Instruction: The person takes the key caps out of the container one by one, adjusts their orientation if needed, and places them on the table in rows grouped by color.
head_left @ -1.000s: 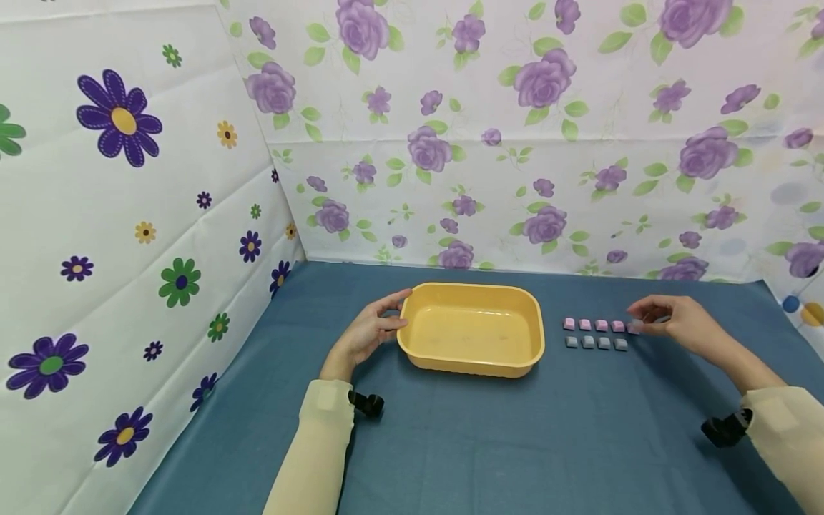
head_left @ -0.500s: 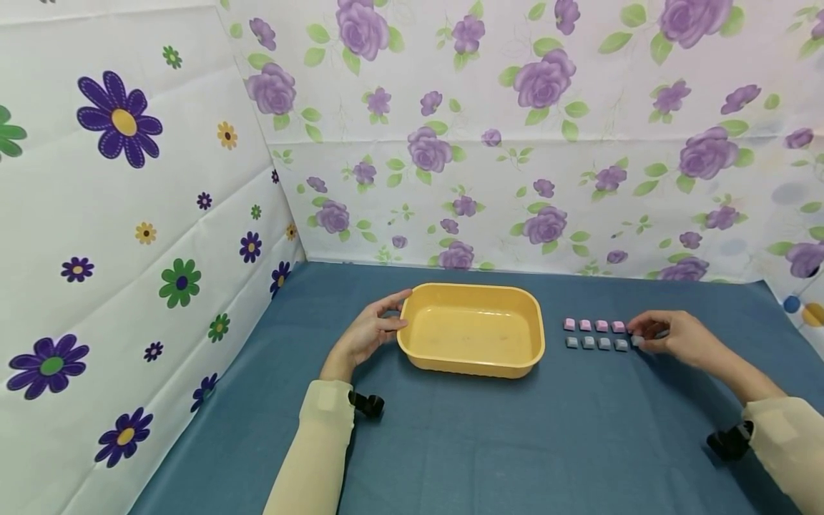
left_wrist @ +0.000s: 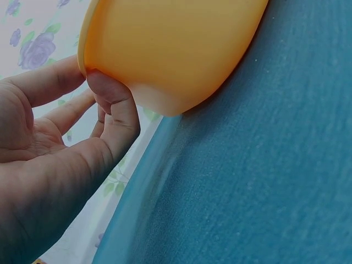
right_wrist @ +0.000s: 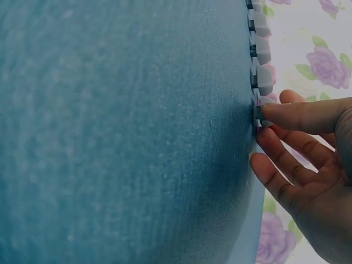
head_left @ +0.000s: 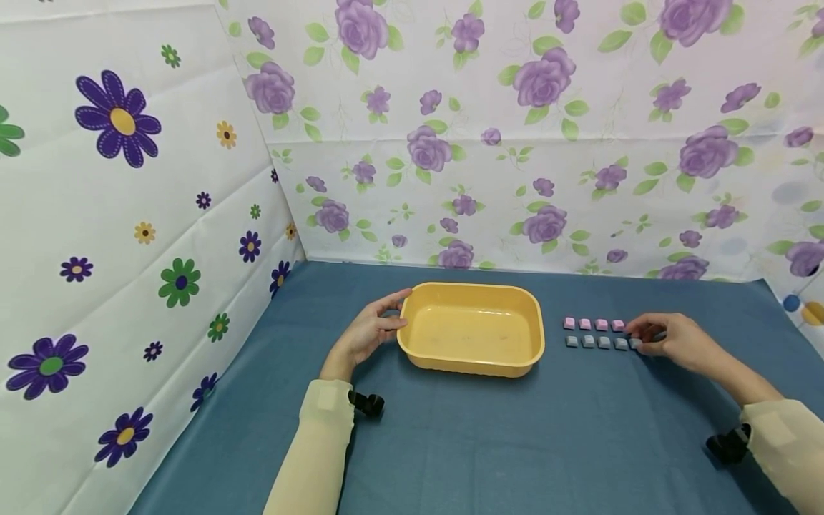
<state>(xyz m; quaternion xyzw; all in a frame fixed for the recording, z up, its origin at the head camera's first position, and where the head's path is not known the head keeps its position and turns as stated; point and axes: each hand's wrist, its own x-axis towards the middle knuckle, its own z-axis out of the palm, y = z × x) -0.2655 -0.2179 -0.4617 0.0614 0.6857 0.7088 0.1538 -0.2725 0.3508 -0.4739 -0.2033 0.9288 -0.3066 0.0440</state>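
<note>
In the head view my left hand holds the left end of a yellow plastic basin. The left wrist view shows the thumb and index finger pinching the rim of the basin. My right hand pinches a small grey keycap at the right end of a row of grey keycaps. Close up, the thumb rests against that keycap, at cloth level. A row of pink keycaps lies just behind the grey one; my fingers cover its right end.
Blue cloth covers the table. A white floral sheet hangs along the back, and another flower-printed sheet stands on the left. Each sleeve carries a black wrist camera.
My right hand has come nearer, from the end of the pink row to the end of the grey row, and lowered the grey keycap there. The left hand and basin have stayed still.
</note>
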